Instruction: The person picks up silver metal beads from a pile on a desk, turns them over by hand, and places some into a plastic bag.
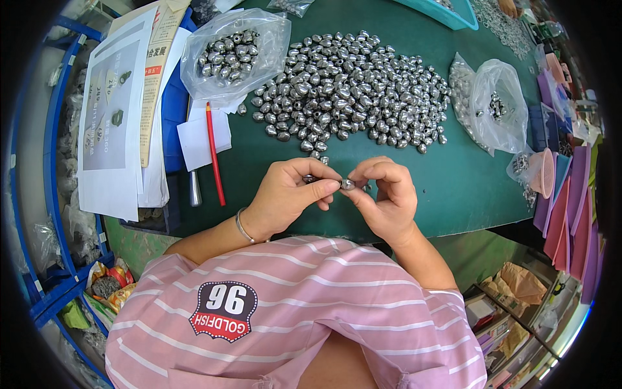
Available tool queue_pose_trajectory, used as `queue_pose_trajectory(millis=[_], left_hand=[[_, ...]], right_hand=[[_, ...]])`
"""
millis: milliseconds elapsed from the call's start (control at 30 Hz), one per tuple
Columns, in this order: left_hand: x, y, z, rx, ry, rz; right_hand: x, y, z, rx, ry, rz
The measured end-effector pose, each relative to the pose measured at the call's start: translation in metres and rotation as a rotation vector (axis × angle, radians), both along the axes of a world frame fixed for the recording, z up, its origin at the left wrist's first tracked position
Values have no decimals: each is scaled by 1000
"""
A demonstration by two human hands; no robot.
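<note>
Near the front of the green table, a shiny oval metal bead [348, 185] sits between the fingertips of both hands. My left hand [288, 194] has thumb and index finger closed at the bead's left side. Another bead [310, 178] shows partly behind the left fingers; whether it is held or lies on the table I cannot tell. My right hand [389, 198] pinches the same bead from the right, its other fingers curled. Just beyond the hands spreads a large pile of similar metal beads [350, 87], with a few strays [317, 155] at its near edge.
Clear plastic bags of metal parts stand at the left [275, 48] and right [502, 123] of the pile. A red pencil [214, 155], white paper slips [201, 142] and stacked printed sheets [110, 117] lie left. A turquoise tray [447, 14] is at the back; a pink cup [543, 174] is at right.
</note>
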State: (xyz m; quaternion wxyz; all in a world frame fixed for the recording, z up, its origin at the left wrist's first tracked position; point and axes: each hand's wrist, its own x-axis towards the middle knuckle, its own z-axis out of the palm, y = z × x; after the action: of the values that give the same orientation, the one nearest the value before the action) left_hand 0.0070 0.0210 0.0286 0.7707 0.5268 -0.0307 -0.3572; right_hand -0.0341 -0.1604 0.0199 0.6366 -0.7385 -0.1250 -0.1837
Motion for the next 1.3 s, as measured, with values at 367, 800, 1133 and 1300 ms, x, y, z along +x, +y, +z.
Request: queue_pose_trajectory(millis=[367, 800, 1133, 1300], left_hand=[[2, -2, 7, -4, -33, -15], [1, -2, 2, 52, 0, 5], [10, 15, -13, -23, 73, 308], [8, 11, -8, -54, 86, 313]], right_hand=[[-4, 1, -3, 77, 38, 33], [2, -10, 10, -225, -77, -45], [44, -112, 35, -765, -74, -625], [17, -8, 7, -680, -17, 331]])
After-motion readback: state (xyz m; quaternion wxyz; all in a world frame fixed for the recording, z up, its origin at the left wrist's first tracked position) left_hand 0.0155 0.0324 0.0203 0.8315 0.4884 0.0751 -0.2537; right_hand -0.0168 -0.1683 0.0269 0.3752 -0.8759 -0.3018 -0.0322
